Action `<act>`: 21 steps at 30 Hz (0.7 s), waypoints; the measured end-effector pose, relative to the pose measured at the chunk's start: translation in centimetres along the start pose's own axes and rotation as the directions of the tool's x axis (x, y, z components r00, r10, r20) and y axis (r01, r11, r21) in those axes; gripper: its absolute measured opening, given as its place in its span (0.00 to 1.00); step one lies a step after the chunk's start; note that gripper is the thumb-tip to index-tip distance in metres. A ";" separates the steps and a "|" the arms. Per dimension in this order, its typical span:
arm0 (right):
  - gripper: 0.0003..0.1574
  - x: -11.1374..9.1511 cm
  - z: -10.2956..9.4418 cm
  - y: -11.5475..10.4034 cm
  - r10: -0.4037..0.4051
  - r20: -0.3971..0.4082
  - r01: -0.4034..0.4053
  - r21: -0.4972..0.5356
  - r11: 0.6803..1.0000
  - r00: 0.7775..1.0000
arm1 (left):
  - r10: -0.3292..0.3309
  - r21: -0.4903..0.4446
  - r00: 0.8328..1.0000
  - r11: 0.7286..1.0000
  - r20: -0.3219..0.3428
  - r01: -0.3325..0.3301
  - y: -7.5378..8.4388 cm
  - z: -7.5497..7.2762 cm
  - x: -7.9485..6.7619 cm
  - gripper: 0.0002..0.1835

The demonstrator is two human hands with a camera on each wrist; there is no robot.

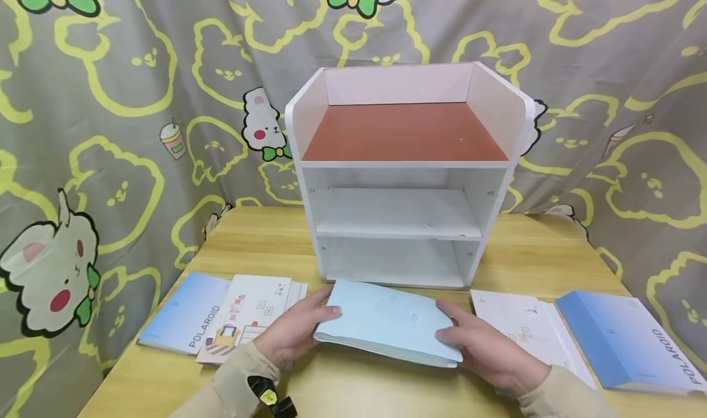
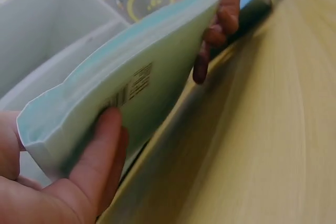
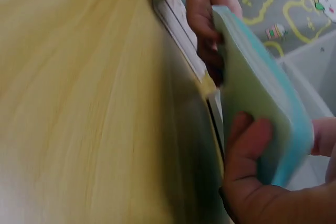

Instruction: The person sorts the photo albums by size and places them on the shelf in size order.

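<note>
A light blue book (image 1: 389,320) is held up off the wooden table, just in front of the white shelf. My left hand (image 1: 301,326) grips its left end, thumb on the cover and fingers underneath. At the right end my right hand (image 1: 488,344) grips it the same way. In the left wrist view the book's pale underside (image 2: 168,72) carries a barcode, and the left fingers press against it. From the right wrist, the right fingers (image 3: 252,140) curl against that underside, with the page edges showing above.
A white shelf unit (image 1: 394,164) with a brown top stands at the back. On the table's left lie a blue POLAROID book (image 1: 185,310) and a white illustrated book (image 1: 243,310). To the right are a white book (image 1: 525,326) and a thick blue POLAROID book (image 1: 629,338). A patterned curtain (image 1: 193,68) hangs behind.
</note>
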State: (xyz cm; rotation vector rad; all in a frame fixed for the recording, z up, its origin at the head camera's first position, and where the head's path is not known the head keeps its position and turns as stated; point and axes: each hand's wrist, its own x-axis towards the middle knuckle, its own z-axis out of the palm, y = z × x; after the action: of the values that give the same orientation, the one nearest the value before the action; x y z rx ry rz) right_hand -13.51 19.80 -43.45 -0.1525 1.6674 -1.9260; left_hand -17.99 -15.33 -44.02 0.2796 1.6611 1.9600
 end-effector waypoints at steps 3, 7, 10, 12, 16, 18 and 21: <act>0.57 -0.1 0.4 -0.5 -0.038 -0.078 0.029 -0.113 0.993 0.996 | 0.010 0.013 1.000 1.000 -0.010 -0.010 0.3 0.3 0.2 0.44; 0.55 -0.4 0.6 -1.5 -0.126 -0.181 0.043 -0.405 0.913 0.975 | 0.006 0.125 1.000 0.992 0.003 -0.006 0.6 1.0 0.0 0.53; 0.54 -0.6 0.8 -2.2 -0.211 -0.241 0.029 -0.591 0.806 0.947 | 0.036 0.269 0.999 0.963 0.003 -0.035 0.9 1.8 -0.3 0.59; 0.54 -0.7 1.0 -2.5 -0.277 -0.261 0.032 -0.672 0.740 0.925 | 0.074 0.361 0.997 0.931 -0.020 -0.062 1.1 2.3 -0.5 0.63; 0.56 -1.0 1.6 -2.6 -0.461 -0.226 0.120 -0.785 0.608 0.858 | 0.190 0.551 0.978 0.827 -0.089 -0.110 1.6 3.1 -1.1 0.65; 0.57 -1.1 1.7 -2.5 -0.558 -0.196 0.161 -0.835 0.526 0.807 | 0.269 0.652 0.956 0.747 -0.119 -0.129 2.0 3.5 -1.3 0.66; 0.59 -1.2 1.7 -2.5 -0.675 -0.164 0.186 -0.891 0.415 0.719 | 0.396 0.772 0.907 0.618 -0.144 -0.148 2.4 4.1 -1.4 0.67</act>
State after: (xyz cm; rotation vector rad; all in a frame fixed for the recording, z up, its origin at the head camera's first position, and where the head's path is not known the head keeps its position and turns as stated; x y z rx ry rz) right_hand -12.66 19.03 -40.47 -0.5659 3.1348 -1.3156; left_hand -15.47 -12.80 -40.62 0.5950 2.7474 1.4223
